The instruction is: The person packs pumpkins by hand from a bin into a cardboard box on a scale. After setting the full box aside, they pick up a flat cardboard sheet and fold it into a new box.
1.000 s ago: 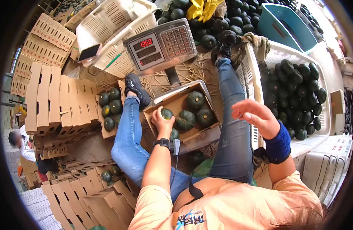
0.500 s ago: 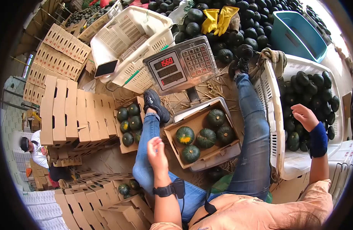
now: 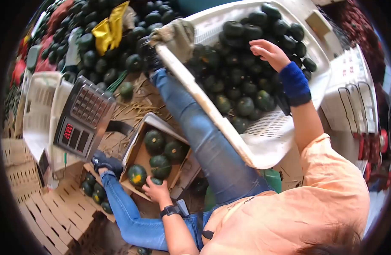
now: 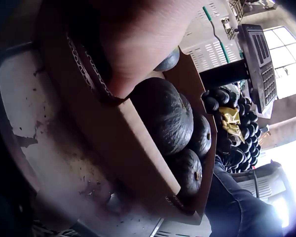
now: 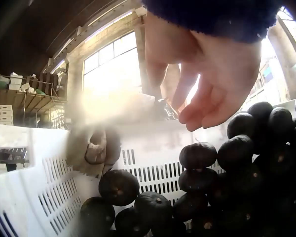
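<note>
My left hand [image 3: 158,192] grips a dark green squash [image 3: 155,181] at the near corner of an open cardboard box [image 3: 183,158]. The box sits on the scale's platform. Beside that squash lies one with a yellow-orange patch [image 3: 137,174], and several other squashes [image 3: 160,166] fill the rest of the box. In the left wrist view the hand [image 4: 143,37] reaches over the box's edge, its fingertips hidden. My right hand [image 3: 270,54] hovers over a white crate [image 3: 263,157] heaped with squashes [image 3: 245,106]. Its fingers are loosely bent and hold nothing [image 5: 207,74].
The scale's display head [image 3: 83,117] stands left of the box on a post. Another box of squashes [image 3: 95,193] is beside my left foot. Yellow gloves [image 3: 110,29] lie on a squash pile at the back. A cloth [image 3: 175,38] hangs over the crate's corner.
My view has swung right toward the crate. The left hand let go of the yellow-patched squash, drew back, then came to the near-corner squash. The right hand moved out over the crate's squashes.
</note>
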A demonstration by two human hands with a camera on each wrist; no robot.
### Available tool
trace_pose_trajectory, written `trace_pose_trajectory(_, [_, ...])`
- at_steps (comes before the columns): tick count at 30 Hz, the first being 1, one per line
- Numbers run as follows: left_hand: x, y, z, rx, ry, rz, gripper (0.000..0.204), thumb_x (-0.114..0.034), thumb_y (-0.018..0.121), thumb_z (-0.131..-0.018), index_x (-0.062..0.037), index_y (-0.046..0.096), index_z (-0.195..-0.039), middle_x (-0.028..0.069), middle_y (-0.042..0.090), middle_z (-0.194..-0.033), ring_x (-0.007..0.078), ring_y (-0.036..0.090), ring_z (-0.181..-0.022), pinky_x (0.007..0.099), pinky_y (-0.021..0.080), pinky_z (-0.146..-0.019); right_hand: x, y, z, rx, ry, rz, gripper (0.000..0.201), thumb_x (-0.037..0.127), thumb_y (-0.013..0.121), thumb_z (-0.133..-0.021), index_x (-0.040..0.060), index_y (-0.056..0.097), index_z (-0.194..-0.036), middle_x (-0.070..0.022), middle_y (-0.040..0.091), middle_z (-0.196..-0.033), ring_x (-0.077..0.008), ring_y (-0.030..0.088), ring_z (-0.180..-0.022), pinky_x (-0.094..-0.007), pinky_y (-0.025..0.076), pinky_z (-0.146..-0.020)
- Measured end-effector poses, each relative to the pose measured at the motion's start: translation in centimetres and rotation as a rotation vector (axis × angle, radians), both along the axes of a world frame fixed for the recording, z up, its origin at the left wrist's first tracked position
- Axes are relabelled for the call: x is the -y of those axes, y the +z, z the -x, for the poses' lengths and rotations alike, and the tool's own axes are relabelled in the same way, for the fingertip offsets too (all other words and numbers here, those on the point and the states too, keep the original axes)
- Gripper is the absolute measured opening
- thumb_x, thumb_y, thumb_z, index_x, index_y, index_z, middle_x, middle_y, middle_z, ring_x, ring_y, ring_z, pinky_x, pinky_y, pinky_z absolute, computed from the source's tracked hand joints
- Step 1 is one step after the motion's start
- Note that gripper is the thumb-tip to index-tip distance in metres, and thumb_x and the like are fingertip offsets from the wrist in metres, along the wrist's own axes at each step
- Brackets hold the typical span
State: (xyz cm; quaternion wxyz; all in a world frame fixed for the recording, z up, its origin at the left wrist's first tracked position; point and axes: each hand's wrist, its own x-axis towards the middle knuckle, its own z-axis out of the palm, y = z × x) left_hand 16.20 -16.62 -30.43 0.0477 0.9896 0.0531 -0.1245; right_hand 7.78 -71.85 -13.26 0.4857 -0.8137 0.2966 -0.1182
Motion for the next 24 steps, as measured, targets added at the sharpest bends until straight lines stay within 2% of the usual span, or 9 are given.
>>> trace_pose_trajectory(4, [-1.9, -1.1, -0.6, -0.065, -0.033, 0.197, 0.063, -0.024, 0.078, -0.059, -0.021, 0.052, -0.116, 0.0157, 0.046, -0.111, 0.0369, 0.051, -0.099, 0.0459, 0.044, -0.085, 1.2, 1.7, 1.7, 0.2, -0.293, -0.128, 0.037, 0.032, 0.057, -0.088, 0.0107, 0.058, -0.118, 0.0002, 0.062, -0.1, -0.0098, 0.058, -0.092, -0.0263, 0.046, -0.078])
trace_pose_trajectory(7, [-1.7, 0.5, -1.0, -0.093, 0.131, 0.441, 0.059, -0.017, 0.075, -0.066, -0.0147, 0.05, -0.119, 0.0154, 0.048, -0.113, 0.0299, 0.052, -0.098, 0.0387, 0.043, -0.089, 0.4, 3.4, 1.9, 0.135, -0.238, -0.217, 0.037, 0.033, 0.057, -0.088, 0.0115, 0.058, -0.118, -0.0013, 0.063, -0.102, -0.0101, 0.058, -0.093, -0.0268, 0.046, -0.079])
trace_pose_trajectory(11, [-0.5, 5.7, -1.6, -0.226, 0.49, 0.936, 0.042, -0.017, 0.064, -0.076, -0.0169, 0.05, -0.115, 0.007, 0.051, -0.101, 0.0195, 0.053, -0.077, 0.0314, 0.047, -0.05, 1.3, 2.2, 0.9, -0.461, 0.321, 0.022, 0.037, 0.031, 0.057, -0.088, 0.0116, 0.056, -0.119, -0.0018, 0.064, -0.103, -0.0112, 0.058, -0.095, -0.0268, 0.046, -0.08])
trace_pose_trajectory(14, [-1.0, 5.7, -1.8, -0.238, 0.485, 0.996, 0.041, -0.017, 0.065, -0.076, -0.018, 0.05, -0.114, 0.0072, 0.051, -0.099, 0.0187, 0.053, -0.077, 0.0303, 0.045, -0.047, 4.3, -8.0, 1.4, -0.855, 0.684, 0.321, 0.035, 0.031, 0.068, -0.073, 0.0093, 0.068, -0.101, -0.0104, 0.068, -0.095, -0.0272, 0.064, -0.089, -0.0363, 0.049, -0.081])
trace_pose_trajectory(15, [-0.7, 5.6, -1.6, -0.225, 0.46, 0.961, 0.041, -0.015, 0.066, -0.075, -0.0158, 0.05, -0.113, 0.0073, 0.052, -0.098, 0.0195, 0.053, -0.078, 0.0319, 0.047, -0.051, 0.2, -4.8, 0.7, -1.328, 0.584, 0.409, 0.037, 0.033, 0.07, -0.069, 0.0065, 0.068, -0.095, -0.0117, 0.067, -0.092, -0.0279, 0.064, -0.089, -0.0376, 0.05, -0.08])
trace_pose_trajectory(16, [-0.9, 4.8, -1.3, -0.2, 0.444, 0.923, 0.041, -0.014, 0.067, -0.074, -0.0136, 0.051, -0.112, 0.0074, 0.053, -0.096, 0.0203, 0.054, -0.079, 0.0335, 0.048, -0.055, -0.6, -6.2, 2.5, -1.322, 0.549, 0.375, 0.037, 0.03, 0.071, -0.067, 0.0094, 0.069, -0.097, -0.0121, 0.067, -0.095, -0.0285, 0.063, -0.092, -0.0397, 0.05, -0.08])
trace_pose_trajectory(17, [-3.0, 0.9, -1.2, 0.001, 0.147, 0.761, 0.043, -0.012, 0.071, -0.071, -0.0075, 0.052, -0.109, 0.0091, 0.055, -0.096, 0.0221, 0.055, -0.083, 0.0357, 0.048, -0.07, -0.6, -8.8, 5.0, -1.305, 0.544, 0.351, 0.038, 0.027, 0.073, -0.065, 0.0123, 0.07, -0.099, -0.0124, 0.067, -0.097, -0.029, 0.063, -0.095, -0.0418, 0.051, -0.08])
trace_pose_trajectory(20, [-2.3, 0.1, 0.0, 0.024, 0.29, 0.742, 0.054, -0.021, 0.078, -0.067, -0.0044, 0.053, -0.112, 0.0146, 0.056, -0.103, 0.0245, 0.055, -0.09, 0.0349, 0.045, -0.081, -1.3, -20.0, 8.8, -1.23, 0.29, 0.78, 0.059, 0.029, 0.079, -0.062, 0.0055, 0.057, -0.111, -0.0164, 0.054, -0.113, -0.032, 0.059, -0.103, -0.0391, 0.052, -0.083])
trace_pose_trajectory(24, [-2.1, 0.4, -0.2, 0.085, 0.371, 0.717, 0.06, -0.031, 0.077, -0.067, -0.012, 0.051, -0.117, 0.0206, 0.05, -0.113, 0.0361, 0.051, -0.104, 0.0425, 0.042, -0.089, -1.1, -16.2, 7.2, -1.387, 0.403, 0.605, 0.093, 0.038, 0.078, -0.06, 0.0032, 0.035, -0.136, -0.019, 0.046, -0.128, -0.0333, 0.054, -0.111, -0.0402, 0.049, -0.09])
